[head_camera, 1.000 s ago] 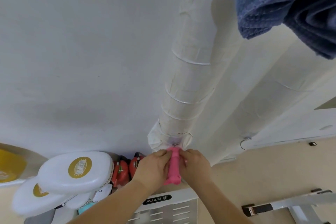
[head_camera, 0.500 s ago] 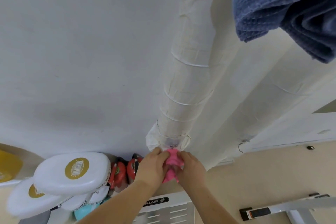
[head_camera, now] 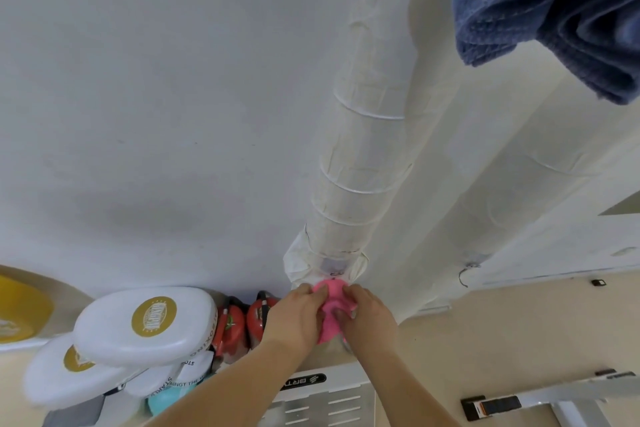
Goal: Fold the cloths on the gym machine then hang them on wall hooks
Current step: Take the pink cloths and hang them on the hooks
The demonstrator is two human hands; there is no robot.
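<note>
Hanging at the upper right of the head view: one blue towel (head_camera: 540, 10), thick terry, folded over in several layers, high against the white wall (head_camera: 156, 97). Left of it: a wrapped pipe (head_camera: 363, 166), white, running down the wall, ringed with thin cord, its wrapping flared loose at the lower end. At that lower end: one pink cloth (head_camera: 330, 310), small and bunched into folds, held up right against the foot of the pipe. Whether it touches a hook cannot be told. Left hand (head_camera: 294, 317): fingers curled into the cloth's left side, gripping it. Right hand (head_camera: 372, 321): fingers curled into the cloth's right side, gripping likewise. The hands sit close together with only the cloth between them, both forearms reaching in from the bottom edge. Lower left, near the wall: stacked white pads (head_camera: 145, 326) with round gold emblems, printed straps beneath. Between the pads and the left hand: two red canisters (head_camera: 239, 322), upright, partly hidden. Under the forearms: a white machine panel (head_camera: 325, 402) with slots and a black label. Lower right: a beige floor (head_camera: 536, 333) and a pale metal frame (head_camera: 571, 392) lying across it. Right of the pipe: a bent wire (head_camera: 465, 276) hanging at the wall's base.
</note>
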